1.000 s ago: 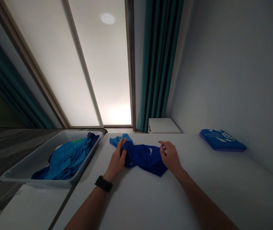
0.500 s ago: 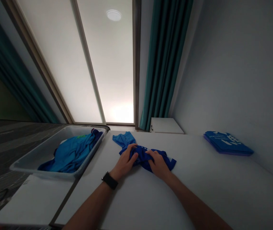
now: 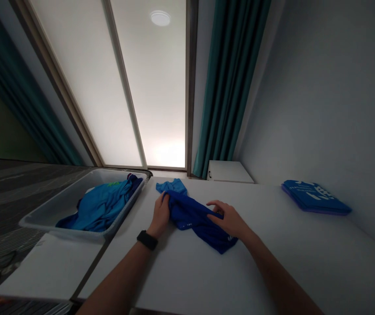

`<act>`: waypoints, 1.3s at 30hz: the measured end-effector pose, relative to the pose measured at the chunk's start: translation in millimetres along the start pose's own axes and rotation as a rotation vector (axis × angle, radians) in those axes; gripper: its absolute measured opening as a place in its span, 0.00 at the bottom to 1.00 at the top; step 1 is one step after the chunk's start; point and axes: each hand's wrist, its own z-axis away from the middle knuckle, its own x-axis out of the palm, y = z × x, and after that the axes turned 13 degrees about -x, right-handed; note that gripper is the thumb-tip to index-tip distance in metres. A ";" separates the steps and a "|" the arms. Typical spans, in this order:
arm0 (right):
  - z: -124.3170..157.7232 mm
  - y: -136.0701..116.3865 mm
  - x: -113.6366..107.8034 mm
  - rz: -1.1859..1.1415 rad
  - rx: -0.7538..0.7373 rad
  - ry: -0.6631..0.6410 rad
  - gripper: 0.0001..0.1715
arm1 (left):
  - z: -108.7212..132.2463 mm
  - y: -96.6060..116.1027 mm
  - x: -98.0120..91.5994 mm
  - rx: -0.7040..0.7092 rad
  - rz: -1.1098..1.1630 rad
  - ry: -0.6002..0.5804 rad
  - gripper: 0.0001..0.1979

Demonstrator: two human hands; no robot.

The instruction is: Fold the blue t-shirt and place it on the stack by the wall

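A dark blue garment with small white print hangs loosely between my two hands over the white table. My left hand, with a black watch on the wrist, pinches its upper left end. At the garment's right part, my right hand has thumb and fingers closed around its upper edge, with the index finger raised. Behind the left end lies a lighter blue cloth, partly covered by the dark garment.
On the left stands a grey plastic bin holding crumpled blue clothes. A stack of folded blue cloth lies at the right near the wall. A white cabinet stands beyond the table's far edge.
The bunched dark blue garment is now spread and lifted between my hands, its lower part hanging nearer to me. My left hand moved slightly left, my right hand slightly right.
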 end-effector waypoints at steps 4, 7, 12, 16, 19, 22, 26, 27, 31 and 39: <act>-0.3 14.8 -2.9 0.040 -0.049 -0.102 0.04 | -9.3 1.5 -9.7 -0.105 0.180 0.161 0.17; -1.3 20.2 -6.7 -0.105 0.034 0.141 0.09 | -15.0 0.4 -15.8 -0.087 0.109 0.231 0.16; -3.6 14.3 -11.1 -0.323 0.131 0.503 0.16 | -16.9 -2.4 -20.6 0.072 -0.269 0.240 0.13; -3.8 6.5 -4.6 -0.314 0.075 0.424 0.16 | 1.8 2.2 -13.0 0.506 -0.645 0.094 0.18; -3.1 -4.3 3.9 -0.328 0.030 0.304 0.15 | 20.9 6.8 -0.7 0.656 -0.756 -0.240 0.28; -2.2 -18.7 11.3 -0.381 -0.004 0.153 0.14 | 30.8 8.1 7.9 0.601 -0.789 -0.417 0.36; -3.0 -29.9 15.6 -0.428 -0.017 0.060 0.16 | 29.4 5.0 6.8 0.536 -0.801 -0.545 0.40; -3.7 -29.8 15.7 -0.434 -0.005 0.083 0.16 | 28.4 3.8 5.9 0.540 -0.811 -0.575 0.42; -5.6 -22.8 14.5 -0.435 0.064 0.214 0.21 | 27.4 0.2 6.9 0.528 -0.837 -0.568 0.45; -4.5 -20.4 21.4 -0.559 0.221 0.277 0.34 | 31.7 0.0 14.6 0.602 -0.891 -0.523 0.38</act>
